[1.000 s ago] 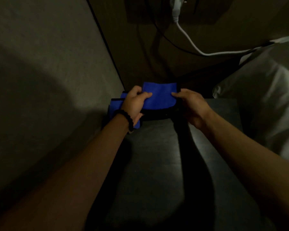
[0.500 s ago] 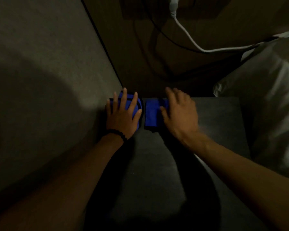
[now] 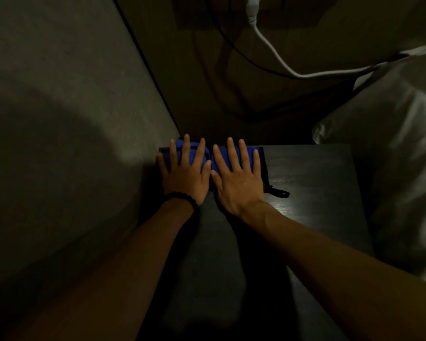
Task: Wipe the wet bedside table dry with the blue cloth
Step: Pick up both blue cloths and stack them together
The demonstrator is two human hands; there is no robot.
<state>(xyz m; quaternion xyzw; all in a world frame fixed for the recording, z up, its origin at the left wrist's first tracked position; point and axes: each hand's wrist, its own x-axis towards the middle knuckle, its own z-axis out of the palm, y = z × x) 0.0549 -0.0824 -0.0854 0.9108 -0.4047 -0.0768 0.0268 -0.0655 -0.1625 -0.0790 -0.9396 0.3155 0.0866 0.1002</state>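
Observation:
The blue cloth (image 3: 249, 153) lies folded at the far left corner of the dark bedside table (image 3: 312, 183), with a black edge and a small black loop at its right. My left hand (image 3: 186, 172), with a black bead bracelet on the wrist, presses flat on the cloth's left part with fingers spread. Beside it my right hand (image 3: 236, 178) presses flat on the right part, fingers straight. Most of the cloth is hidden under my palms. A shiny patch shows on the table right of the hands.
A grey wall (image 3: 59, 119) runs close along the table's left side. A white pillow or bedding (image 3: 391, 156) bulges against the right edge. A white cable (image 3: 276, 55) and a black cable hang on the back wall above the table.
Both hands went from gripping the raised cloth to pressing it flat on the table. Since half a second ago the right hand spread flat and straightened beside the left.

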